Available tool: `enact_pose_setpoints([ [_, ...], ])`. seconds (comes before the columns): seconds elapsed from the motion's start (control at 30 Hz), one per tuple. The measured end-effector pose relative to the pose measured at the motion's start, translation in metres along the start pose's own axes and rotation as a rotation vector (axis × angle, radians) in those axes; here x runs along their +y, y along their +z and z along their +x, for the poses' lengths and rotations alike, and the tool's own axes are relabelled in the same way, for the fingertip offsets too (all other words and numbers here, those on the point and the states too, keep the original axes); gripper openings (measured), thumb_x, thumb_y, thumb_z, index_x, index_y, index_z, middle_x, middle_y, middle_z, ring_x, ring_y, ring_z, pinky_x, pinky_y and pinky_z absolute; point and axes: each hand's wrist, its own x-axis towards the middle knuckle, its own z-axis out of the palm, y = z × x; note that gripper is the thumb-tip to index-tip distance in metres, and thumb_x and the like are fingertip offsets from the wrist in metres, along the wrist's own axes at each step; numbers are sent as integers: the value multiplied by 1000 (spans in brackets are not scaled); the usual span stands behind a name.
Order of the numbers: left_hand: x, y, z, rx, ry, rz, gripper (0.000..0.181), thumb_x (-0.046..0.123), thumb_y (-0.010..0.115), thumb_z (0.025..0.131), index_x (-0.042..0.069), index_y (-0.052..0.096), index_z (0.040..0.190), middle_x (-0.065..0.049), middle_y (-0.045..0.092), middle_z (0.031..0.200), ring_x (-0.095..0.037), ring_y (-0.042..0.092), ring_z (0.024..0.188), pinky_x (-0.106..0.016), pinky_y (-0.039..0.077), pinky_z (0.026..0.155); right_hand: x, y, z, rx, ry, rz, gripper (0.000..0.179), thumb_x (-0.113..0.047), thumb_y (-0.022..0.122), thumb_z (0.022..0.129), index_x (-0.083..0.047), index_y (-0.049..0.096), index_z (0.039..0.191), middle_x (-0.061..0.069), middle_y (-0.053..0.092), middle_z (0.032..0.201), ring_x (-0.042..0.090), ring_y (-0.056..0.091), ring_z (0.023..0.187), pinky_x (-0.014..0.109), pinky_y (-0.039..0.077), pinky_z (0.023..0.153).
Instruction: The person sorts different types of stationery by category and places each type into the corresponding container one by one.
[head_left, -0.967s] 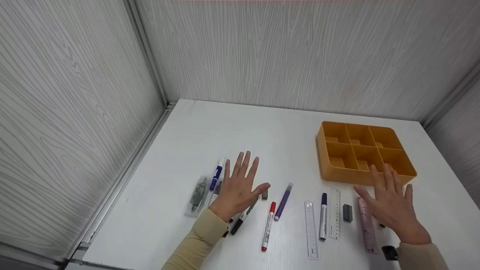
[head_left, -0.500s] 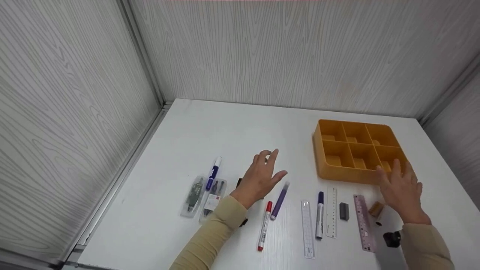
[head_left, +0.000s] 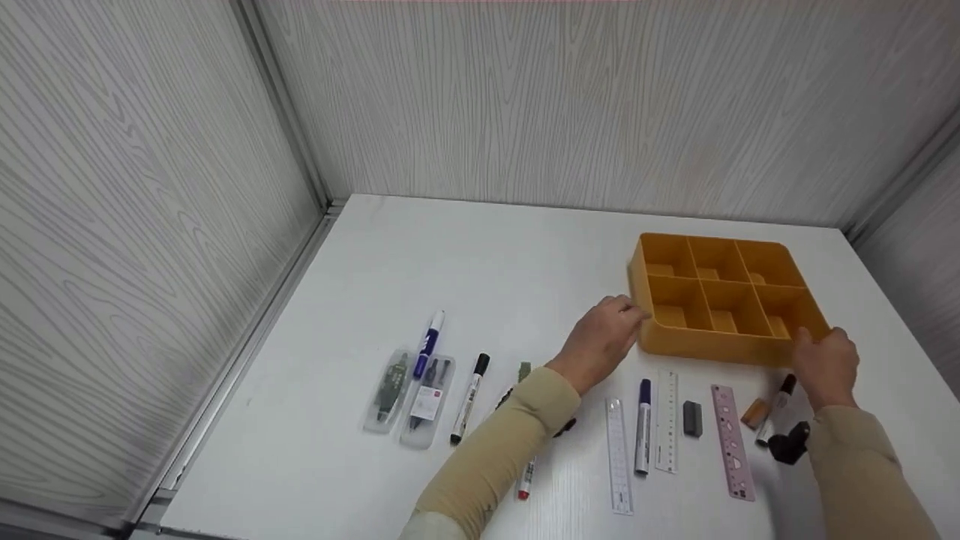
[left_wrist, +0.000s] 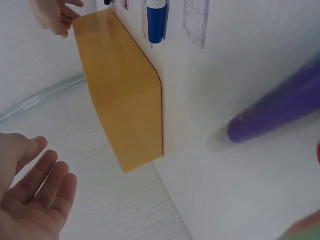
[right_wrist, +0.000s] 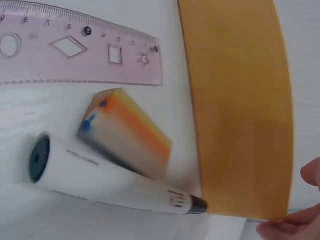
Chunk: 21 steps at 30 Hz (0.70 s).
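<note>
An orange six-compartment organizer box (head_left: 716, 346) stands at the right rear of the table. My left hand (head_left: 604, 337) is by its left front corner in the head view. In the left wrist view, the loosely bent fingers of that hand (left_wrist: 37, 192) are apart from the box (left_wrist: 120, 90) and hold nothing. At the right front corner, my right hand (head_left: 826, 369) holds the box by its rim, with bent fingers. Its fingertips (right_wrist: 280, 229) meet the box's corner in the right wrist view, while the thumb lies beyond the rim.
Near the box lie a pink ruler (head_left: 733, 442), an orange-and-white block (head_left: 755, 413), a black-capped marker (head_left: 782, 397), a grey block (head_left: 692, 418), clear rulers (head_left: 666, 420) and a blue-capped marker (head_left: 643, 427). Farther left are two clear cases (head_left: 426, 405) and more markers (head_left: 469, 397).
My left hand has swept right from above the markers to the box's left corner, its spread fingers now bent. My right hand has come onto the right front corner, fingers closing around it.
</note>
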Motion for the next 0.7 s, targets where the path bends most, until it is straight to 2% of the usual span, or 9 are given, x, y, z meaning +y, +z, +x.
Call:
enact_pose_setpoints([
  [0.1, 12, 8, 9, -36, 14, 29, 22, 16, 53, 103, 16, 67, 121, 4, 67, 119, -6, 64, 108, -13, 47, 95, 0, 2, 0, -18, 16, -46, 72, -37, 24, 104, 23, 14, 144, 46, 34, 139, 47, 46, 115, 49, 46, 88],
  [0.23, 27, 19, 22, -88, 30, 107, 27, 9, 55, 101, 18, 65, 125, 6, 67, 122, -4, 63, 110, -14, 47, 97, -5, 1, 1, -14, 26, -83, 73, -38, 23, 104, 21, 15, 145, 44, 39, 136, 42, 49, 105, 38, 49, 73],
  [0.33, 36, 30, 31, -150, 16, 154, 24, 10, 58, 100, 21, 67, 119, 9, 70, 114, -2, 65, 100, -14, 50, 91, -3, 0, 1, -12, 37, -89, 73, -39, 22, 104, 20, 14, 146, 43, 40, 135, 39, 51, 101, 29, 47, 63],
  [0.47, 41, 43, 35, -218, -54, 176, 19, 12, 63, 97, 24, 72, 108, 9, 72, 101, -3, 65, 86, -15, 53, 82, 1, -1, -1, -23, 54, -94, 74, -41, 22, 104, 19, 15, 146, 44, 40, 136, 39, 52, 102, 28, 47, 63],
  [0.57, 39, 50, 36, -200, -76, 209, 17, 12, 66, 95, 25, 73, 105, 10, 72, 98, -3, 65, 84, -16, 53, 82, 3, 1, -2, -36, 67, -88, 75, -44, 22, 104, 18, 17, 146, 43, 40, 137, 40, 51, 105, 32, 48, 70],
  [0.7, 34, 53, 34, -148, -57, 253, 17, 12, 65, 96, 24, 72, 105, 10, 72, 99, -3, 66, 87, -17, 53, 84, 2, 5, -3, -31, 61, -94, 75, -45, 24, 104, 18, 21, 145, 42, 41, 136, 40, 53, 105, 34, 49, 72],
])
